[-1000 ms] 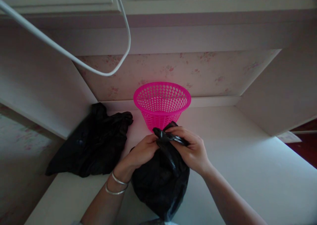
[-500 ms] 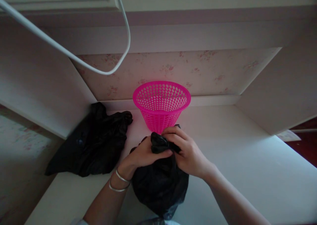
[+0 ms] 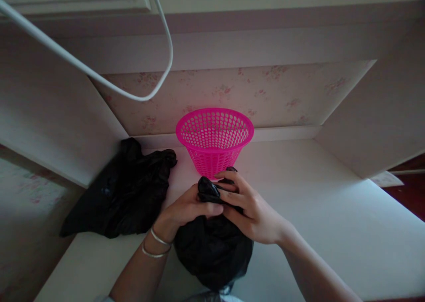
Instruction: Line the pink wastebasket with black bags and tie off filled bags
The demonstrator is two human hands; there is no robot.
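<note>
A black plastic bag (image 3: 214,251) hangs down between my two hands, its upper part bunched at my fingers. My left hand (image 3: 192,207) is closed round the gathered plastic, thumb laid across the front. From the other side my right hand (image 3: 252,207) grips the same bunched part, its fingers bent over the folds. Just beyond my fingertips stands a pink perforated plastic basket (image 3: 215,151), upright, with black plastic overlapping its lower front. Two silver bangles (image 3: 157,245) circle my left wrist.
Another black plastic bag (image 3: 133,191) lies crumpled on the white surface (image 3: 315,213) at the left, against a side panel (image 3: 56,111). A white cable (image 3: 139,96) loops down at the upper left. Floral wallpaper (image 3: 226,89) covers the back wall.
My right hand has turned slightly, its fingers spreading more across the bunched plastic. Both hands stay at the bag. The whole view has shifted a little.
</note>
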